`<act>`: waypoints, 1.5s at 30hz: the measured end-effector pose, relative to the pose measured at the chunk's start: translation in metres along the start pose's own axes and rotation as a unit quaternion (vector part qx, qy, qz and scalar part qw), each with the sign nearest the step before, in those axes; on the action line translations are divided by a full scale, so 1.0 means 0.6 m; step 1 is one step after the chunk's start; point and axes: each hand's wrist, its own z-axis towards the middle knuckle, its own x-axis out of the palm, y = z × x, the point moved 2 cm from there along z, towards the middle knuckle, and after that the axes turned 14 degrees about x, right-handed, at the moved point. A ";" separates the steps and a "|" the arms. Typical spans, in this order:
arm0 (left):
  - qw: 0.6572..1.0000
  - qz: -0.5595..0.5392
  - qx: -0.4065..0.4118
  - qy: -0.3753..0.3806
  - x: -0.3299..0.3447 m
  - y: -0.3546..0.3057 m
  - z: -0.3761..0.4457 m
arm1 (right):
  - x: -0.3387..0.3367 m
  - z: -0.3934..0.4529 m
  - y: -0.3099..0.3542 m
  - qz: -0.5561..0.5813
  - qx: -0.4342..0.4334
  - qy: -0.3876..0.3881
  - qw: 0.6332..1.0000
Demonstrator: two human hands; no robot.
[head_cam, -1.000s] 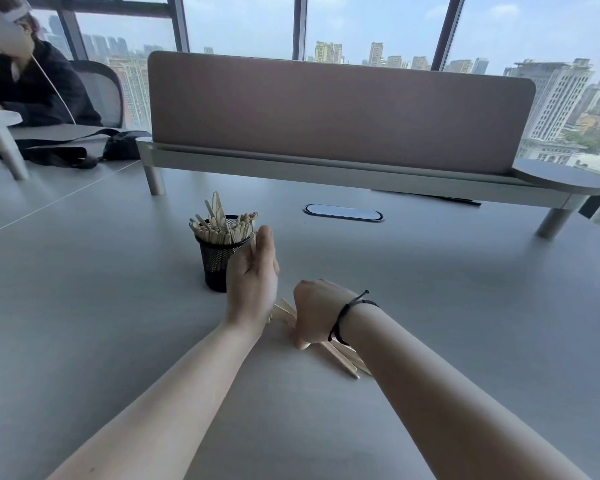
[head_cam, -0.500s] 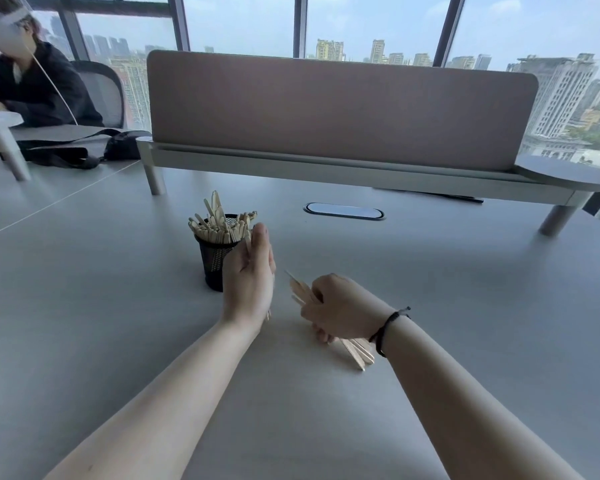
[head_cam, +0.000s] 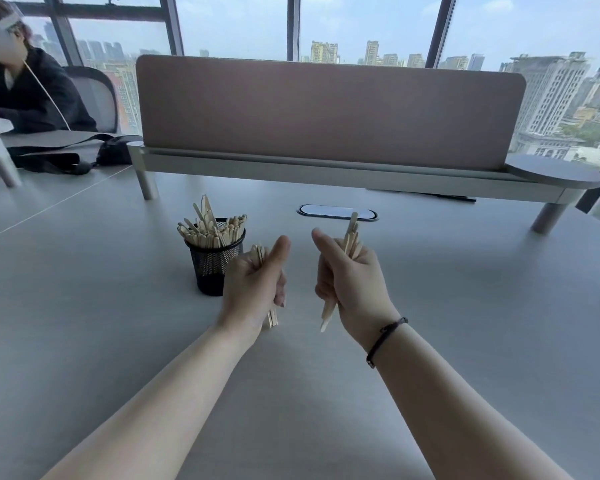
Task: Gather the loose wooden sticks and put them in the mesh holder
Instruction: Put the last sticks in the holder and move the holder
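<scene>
Room: office w/ tall windows (head_cam: pixel 361 26), city blocks outside.
Table: grey table (head_cam: pixel 84 323) filled the lower view, both forearms stretched over it.
Screen: pinkish divider panel (head_cam: pixel 326 109) on a pale raised shelf (head_cam: pixel 326 174), far beyond the fingertips.
Other person: dark sleeve (head_cam: pixel 32 98) at far left by a chair, well apart from both hands; black bag (head_cam: pixel 66 155) lay near.
Cable port: oval cover (head_cam: pixel 336 214) in the tabletop, just past the right fingers.
Mesh holder: black mesh holder (head_cam: pixel 215 261) stood upright, just left of and beyond the left knuckles, packed w/ stored sticks (head_cam: pixel 212 230) fanning over the rim.
Left hand: left hand (head_cam: pixel 253 282) raised off the table, fingers curled tight around left bundle (head_cam: pixel 261 254), thumb up; stick ends poked out above & below the fist.
Right hand: right hand (head_cam: pixel 350 278) also raised, fingers clamped round right bundle (head_cam: pixel 350 237), thumb lifted; tips stood above the fist, one end hung below it.
Gap: hands near each other, not touching.
Wrist: dark cord bracelet (head_cam: pixel 385 337) on right wrist.
</scene>
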 end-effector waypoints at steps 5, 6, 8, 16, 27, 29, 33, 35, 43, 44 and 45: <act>1.000 0.008 0.005 0.007 -0.003 0.004 0.000 | -0.003 0.002 -0.026 -0.020 0.002 -0.019 1.000; 1.000 0.011 0.003 0.006 -0.003 0.002 -0.001 | -0.004 0.002 -0.026 -0.018 0.001 -0.017 1.000; 1.000 0.007 -0.007 0.004 -0.002 -0.002 -0.002 | -0.004 0.001 -0.025 -0.014 0.002 -0.011 1.000; 0.993 -0.080 -0.081 0.004 -0.001 -0.022 -0.003 | 0.016 -0.006 -0.025 0.006 0.079 0.009 0.997; 0.988 -0.150 0.013 -0.019 -0.082 -0.206 0.157 | 0.165 0.056 0.122 0.129 0.031 0.138 0.981; 0.989 -0.136 0.016 -0.052 -0.104 -0.210 0.198 | 0.197 0.074 0.154 0.139 -0.005 0.124 0.982; 0.989 -0.114 -0.006 -0.091 -0.121 -0.167 0.233 | 0.247 0.117 0.163 0.143 -0.019 0.085 0.986; 0.992 -0.084 -0.022 -0.092 -0.123 -0.137 0.237 | 0.259 0.138 0.144 0.128 -0.007 0.056 0.990; 0.982 0.185 0.023 -0.038 -0.143 -0.080 0.232 | 0.247 0.174 0.071 -0.216 -0.065 -0.036 0.974; 0.967 0.250 0.048 -0.016 -0.149 -0.081 0.232 | 0.242 0.177 0.069 -0.273 -0.085 -0.048 0.957; 0.953 0.294 0.068 0.003 -0.156 -0.082 0.231 | 0.238 0.178 0.067 -0.320 -0.100 -0.052 0.941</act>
